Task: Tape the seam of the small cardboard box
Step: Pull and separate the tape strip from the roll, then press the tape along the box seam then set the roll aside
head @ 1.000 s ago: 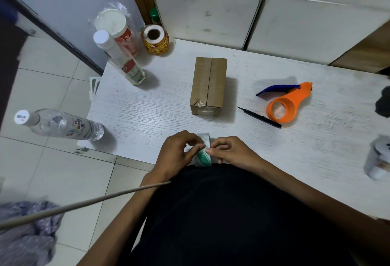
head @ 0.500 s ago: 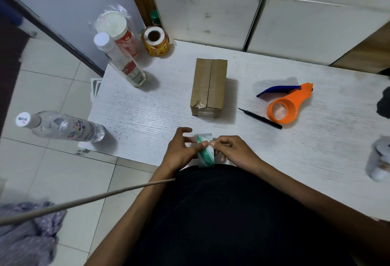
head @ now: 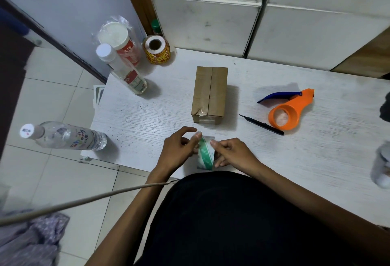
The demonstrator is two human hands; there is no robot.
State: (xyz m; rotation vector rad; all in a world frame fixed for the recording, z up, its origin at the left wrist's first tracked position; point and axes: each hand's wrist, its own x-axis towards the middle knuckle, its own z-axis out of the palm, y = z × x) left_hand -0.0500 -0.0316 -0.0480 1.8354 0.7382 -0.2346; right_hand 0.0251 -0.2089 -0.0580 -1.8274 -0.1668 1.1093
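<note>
Cardboard box [head: 210, 93] sitting mid-table, seam running twelve to six, left hand [head: 176, 151] and right hand [head: 231, 154] at six o'clock pinching a green-striped tape roll [head: 205, 153] between fingertips, orange tape dispenser [head: 289, 109] lying at three o'clock.

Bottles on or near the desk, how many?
2 clear. One bottle stands at the desk's back left, beside a wrapped cup. Another bottle stands at the front left corner. A green cap behind the sticker roll may be a third.

White table [head: 316, 160], tiled floor [head: 52, 97]
</note>
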